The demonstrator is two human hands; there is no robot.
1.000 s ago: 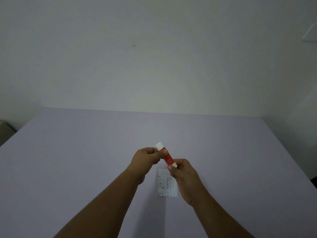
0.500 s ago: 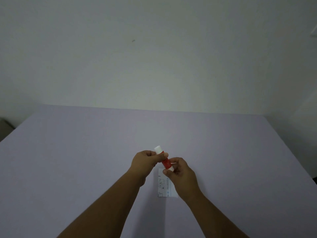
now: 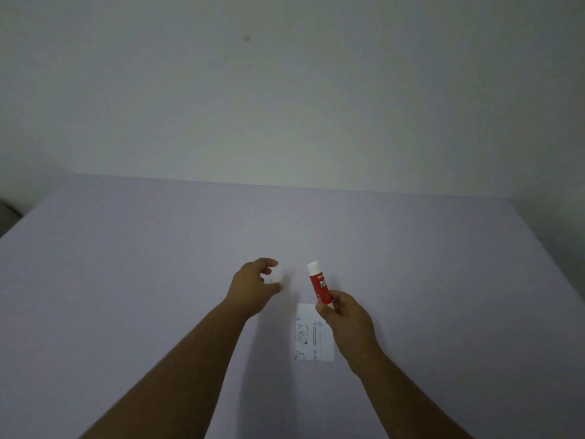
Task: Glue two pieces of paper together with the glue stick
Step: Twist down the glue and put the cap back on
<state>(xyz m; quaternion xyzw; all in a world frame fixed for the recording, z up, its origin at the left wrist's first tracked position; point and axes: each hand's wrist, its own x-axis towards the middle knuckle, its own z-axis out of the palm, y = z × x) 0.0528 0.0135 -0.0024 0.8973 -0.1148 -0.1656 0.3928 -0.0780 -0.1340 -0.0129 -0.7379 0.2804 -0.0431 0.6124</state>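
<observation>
My right hand (image 3: 346, 318) grips the lower end of a red glue stick (image 3: 319, 285), which stands nearly upright with its white tip up and no cap on it. My left hand (image 3: 254, 288) is a short way to the left, its fingers pinching the white cap (image 3: 274, 279). A small white printed paper (image 3: 313, 339) lies flat on the table below and between the hands; my right hand covers its upper right part. Whether it is one sheet or two stacked I cannot tell.
A pale lilac table (image 3: 126, 280) fills the lower half of the view. A plain light wall (image 3: 285, 90) rises behind its far edge. The table's left and right edges show at the sides.
Both hands held the capped glue stick together before. Now the cap is off in my left hand, which has moved left, and my right hand holds the stick alone.
</observation>
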